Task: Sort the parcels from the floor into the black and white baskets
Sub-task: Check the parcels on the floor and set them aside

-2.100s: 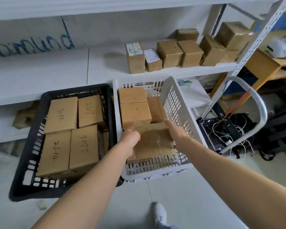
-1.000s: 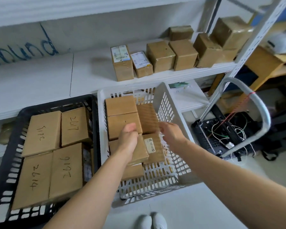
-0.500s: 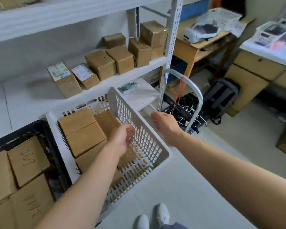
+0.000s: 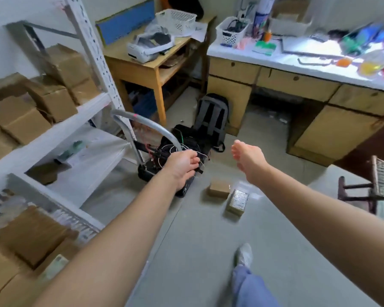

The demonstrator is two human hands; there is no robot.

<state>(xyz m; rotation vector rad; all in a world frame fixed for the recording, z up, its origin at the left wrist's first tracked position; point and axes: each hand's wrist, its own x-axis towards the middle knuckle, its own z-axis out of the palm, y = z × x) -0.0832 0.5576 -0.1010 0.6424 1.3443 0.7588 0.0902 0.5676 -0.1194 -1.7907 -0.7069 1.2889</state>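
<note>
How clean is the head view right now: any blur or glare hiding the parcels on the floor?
Head view: motion blur smears the edges, worst on the white basket and shelf boxes; glare washes out the desk top; the brown parcel and the taped parcel on the floor are soft but readable.

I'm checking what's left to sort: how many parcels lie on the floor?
2. A plain brown parcel lies beside the black cart; a shiny taped parcel lies just right of it, nearer the camera. More may sit out of view.
</note>
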